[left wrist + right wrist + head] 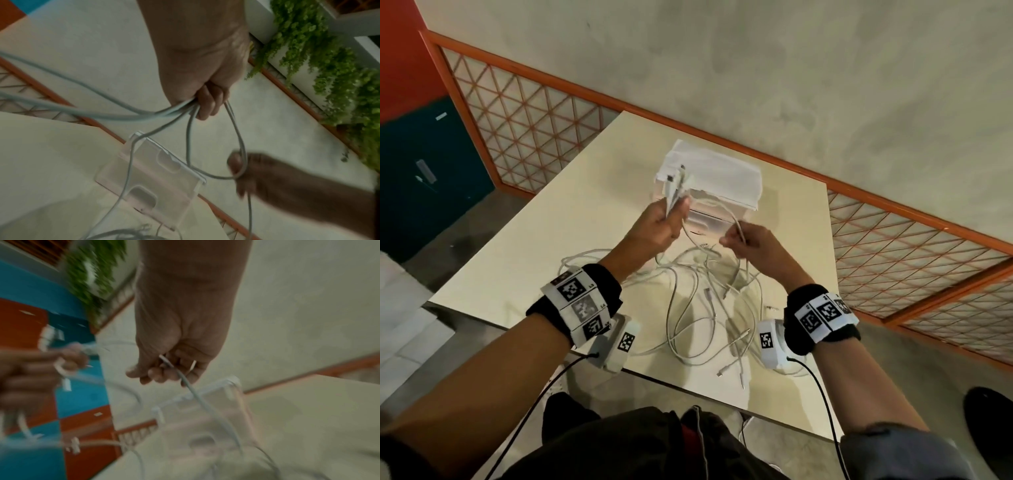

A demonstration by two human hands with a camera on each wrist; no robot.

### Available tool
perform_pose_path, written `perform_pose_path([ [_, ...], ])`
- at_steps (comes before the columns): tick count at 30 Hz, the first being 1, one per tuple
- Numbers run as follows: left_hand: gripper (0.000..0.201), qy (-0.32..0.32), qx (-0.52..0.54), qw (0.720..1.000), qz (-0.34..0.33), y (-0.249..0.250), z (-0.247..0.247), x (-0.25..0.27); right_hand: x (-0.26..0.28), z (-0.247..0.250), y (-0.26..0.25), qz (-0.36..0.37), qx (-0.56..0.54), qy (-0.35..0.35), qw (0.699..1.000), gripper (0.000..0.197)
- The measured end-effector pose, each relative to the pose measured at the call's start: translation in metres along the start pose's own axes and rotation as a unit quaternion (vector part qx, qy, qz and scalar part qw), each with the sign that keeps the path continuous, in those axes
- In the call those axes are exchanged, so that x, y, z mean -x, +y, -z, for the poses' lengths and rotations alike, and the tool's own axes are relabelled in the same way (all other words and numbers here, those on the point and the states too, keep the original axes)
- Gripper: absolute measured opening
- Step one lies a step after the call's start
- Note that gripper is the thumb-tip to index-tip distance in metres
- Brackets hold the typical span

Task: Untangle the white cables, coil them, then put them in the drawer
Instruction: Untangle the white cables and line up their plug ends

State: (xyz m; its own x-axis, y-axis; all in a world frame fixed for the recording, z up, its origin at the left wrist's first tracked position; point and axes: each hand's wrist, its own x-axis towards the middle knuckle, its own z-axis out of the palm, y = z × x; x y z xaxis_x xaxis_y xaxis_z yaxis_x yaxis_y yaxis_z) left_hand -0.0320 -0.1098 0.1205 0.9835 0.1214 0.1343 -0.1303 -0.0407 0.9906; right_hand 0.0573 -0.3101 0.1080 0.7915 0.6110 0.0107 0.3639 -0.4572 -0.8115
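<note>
Above the bench [524, 246], the left hand [654, 229] grips a bundle of white cables [698, 308] while the right hand [753, 243] pinches one strand, the tangle lying near the drawer unit [722, 185].

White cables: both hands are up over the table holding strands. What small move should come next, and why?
Probably draw the right hand away from the left hand to slide its strand free. The left hand grips a bunch of white cables in front of the drawer unit, the right pinches one strand, and the rest lies tangled on the table.
</note>
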Motion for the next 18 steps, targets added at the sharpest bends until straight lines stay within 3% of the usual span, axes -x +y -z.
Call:
perform_pose_path([
  [4,0.033,0.112,0.044,0.993,0.008,0.011,0.021,-0.011,0.016,-0.008,0.061,-0.074,0.080,-0.037,0.993,0.022],
  [8,0.026,0.151,-0.154,0.976,-0.007,0.003,0.030,-0.007,0.025,-0.006,0.076,-0.096,0.115,-0.014,0.989,0.023],
  [11,0.024,0.167,-0.307,0.936,0.041,-0.010,0.035,-0.006,0.020,0.004,0.060,-0.068,0.101,0.079,0.989,0.025],
  [14,0.018,0.129,-0.380,0.909,0.113,-0.016,0.035,-0.006,0.010,0.020,0.028,-0.015,0.060,0.180,0.982,0.024],
  [18,0.007,0.106,-0.388,0.904,0.146,-0.022,0.031,-0.004,0.004,0.035,-0.020,0.063,0.037,0.189,0.979,0.019],
])
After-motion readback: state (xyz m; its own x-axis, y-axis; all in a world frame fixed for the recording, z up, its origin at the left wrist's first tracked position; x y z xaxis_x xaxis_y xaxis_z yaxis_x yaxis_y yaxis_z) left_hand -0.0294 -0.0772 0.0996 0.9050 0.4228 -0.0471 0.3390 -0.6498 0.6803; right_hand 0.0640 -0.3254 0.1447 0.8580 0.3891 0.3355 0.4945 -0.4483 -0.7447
